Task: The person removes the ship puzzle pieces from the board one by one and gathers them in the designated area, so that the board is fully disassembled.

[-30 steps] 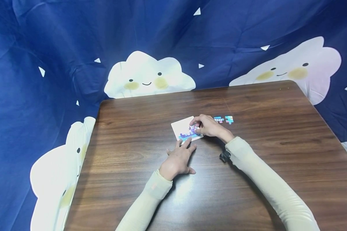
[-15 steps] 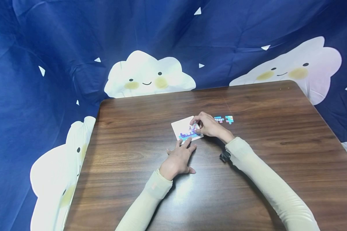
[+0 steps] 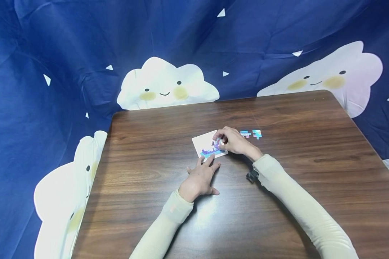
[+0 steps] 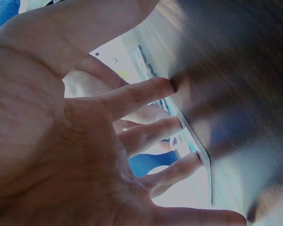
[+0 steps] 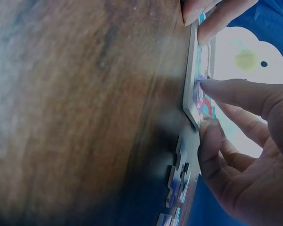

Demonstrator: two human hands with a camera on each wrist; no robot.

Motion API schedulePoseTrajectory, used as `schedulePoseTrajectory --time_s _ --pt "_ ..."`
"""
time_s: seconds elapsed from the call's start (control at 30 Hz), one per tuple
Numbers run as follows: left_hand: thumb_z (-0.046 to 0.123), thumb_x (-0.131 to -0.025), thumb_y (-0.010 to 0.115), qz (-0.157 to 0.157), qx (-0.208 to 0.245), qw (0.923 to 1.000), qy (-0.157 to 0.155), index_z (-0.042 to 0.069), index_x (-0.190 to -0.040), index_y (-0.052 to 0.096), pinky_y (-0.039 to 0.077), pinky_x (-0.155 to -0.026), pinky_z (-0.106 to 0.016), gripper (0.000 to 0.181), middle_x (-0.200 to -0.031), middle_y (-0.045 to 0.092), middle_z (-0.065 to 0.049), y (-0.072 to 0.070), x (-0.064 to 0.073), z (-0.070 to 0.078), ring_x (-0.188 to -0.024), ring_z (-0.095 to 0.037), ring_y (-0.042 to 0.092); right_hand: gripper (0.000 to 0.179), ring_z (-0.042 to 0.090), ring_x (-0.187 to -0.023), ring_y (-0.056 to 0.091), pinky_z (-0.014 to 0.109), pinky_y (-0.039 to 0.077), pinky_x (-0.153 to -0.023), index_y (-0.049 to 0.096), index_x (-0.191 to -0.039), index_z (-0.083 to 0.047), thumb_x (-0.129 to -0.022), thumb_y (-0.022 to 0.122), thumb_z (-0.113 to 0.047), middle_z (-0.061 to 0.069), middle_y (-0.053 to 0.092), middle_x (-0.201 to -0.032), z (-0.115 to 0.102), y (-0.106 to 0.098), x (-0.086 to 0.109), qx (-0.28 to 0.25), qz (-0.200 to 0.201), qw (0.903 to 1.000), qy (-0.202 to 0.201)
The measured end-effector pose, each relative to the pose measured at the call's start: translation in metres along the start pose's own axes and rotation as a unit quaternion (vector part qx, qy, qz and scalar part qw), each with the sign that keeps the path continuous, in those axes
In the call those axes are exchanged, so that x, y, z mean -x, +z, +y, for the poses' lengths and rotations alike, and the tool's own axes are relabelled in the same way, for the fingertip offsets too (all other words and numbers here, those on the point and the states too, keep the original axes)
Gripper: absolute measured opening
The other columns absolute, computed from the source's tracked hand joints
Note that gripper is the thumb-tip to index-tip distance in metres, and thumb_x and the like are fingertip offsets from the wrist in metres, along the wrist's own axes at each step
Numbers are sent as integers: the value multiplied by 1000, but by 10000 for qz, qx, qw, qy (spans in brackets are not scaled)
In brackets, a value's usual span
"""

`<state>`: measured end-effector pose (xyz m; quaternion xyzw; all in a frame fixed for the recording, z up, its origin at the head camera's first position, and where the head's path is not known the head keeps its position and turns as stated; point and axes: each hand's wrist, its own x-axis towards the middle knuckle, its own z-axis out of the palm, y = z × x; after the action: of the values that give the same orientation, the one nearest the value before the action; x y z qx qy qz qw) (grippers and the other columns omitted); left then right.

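Observation:
A white puzzle board [image 3: 199,142] lies on the table, its lower part covered with joined purple and blue pieces. My left hand [image 3: 199,180] has its fingers spread, fingertips at the board's near edge; the left wrist view shows these fingertips [image 4: 166,85] against the rim. Over the board's right side, my right hand [image 3: 235,141] pinches a small colourful puzzle piece [image 5: 207,104] between thumb and bent fingers. That piece sits low at the board surface, partly hidden by the fingertips in the head view.
Two loose puzzle pieces lie right of the board, a blue and white one [image 3: 245,134] partly behind my right hand and a blue and pink one [image 3: 256,134]. The brown wooden table [image 3: 142,151] backs onto a blue cloth [image 3: 240,43] with cloud prints.
My right fingers shift only slightly over the piece at the board's right side. The left hand, the board and the loose pieces stay in place.

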<state>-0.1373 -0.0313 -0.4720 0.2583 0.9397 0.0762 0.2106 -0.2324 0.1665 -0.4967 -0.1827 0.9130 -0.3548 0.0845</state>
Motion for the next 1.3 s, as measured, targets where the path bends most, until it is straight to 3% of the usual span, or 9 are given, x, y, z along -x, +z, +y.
schedulePoseTrajectory --time_s 0.33,0.6,0.93,1.17,1.3 --pt "46 -70 95 -20 -28 10000 7 27 -158 46 44 -100 -82 102 -175 25 -2 -1 -1 2 -157 -41 29 21 27 -95 64 41 54 -88 73 -105 -5 -90 66 9 13 66 -101 2 0 0 -276 386 9987 -170" --pt "46 -70 95 -51 -19 10000 -5 27 -158 46 43 -100 -82 103 -175 25 -3 -2 -1 3 -157 -42 28 19 27 -94 66 41 54 -88 71 -107 -4 -95 62 8 13 70 -100 2 -4 3 -422 322 9979 -376" --pt "45 -70 95 -122 66 9999 -9 26 -160 44 40 -104 -83 105 -176 22 -3 -1 0 3 -158 -42 26 19 22 -89 64 33 51 -82 74 -113 -10 -101 62 -3 10 73 -103 20 -22 19 -500 415 9976 234" --pt "45 -69 95 -62 81 9999 31 25 -159 44 38 -107 -82 106 -175 23 -4 -1 0 2 -157 -44 27 19 21 -68 63 28 55 -56 72 -117 -10 -102 61 -6 15 67 -97 42 -39 38 -706 549 9930 774" --pt "45 -68 95 0 118 9999 86 24 -159 45 37 -112 -77 106 -175 25 -4 0 0 1 -156 -43 28 19 21 -70 64 30 59 -60 72 -118 -8 -102 62 -6 16 67 -98 51 -46 47 -734 603 9912 924"
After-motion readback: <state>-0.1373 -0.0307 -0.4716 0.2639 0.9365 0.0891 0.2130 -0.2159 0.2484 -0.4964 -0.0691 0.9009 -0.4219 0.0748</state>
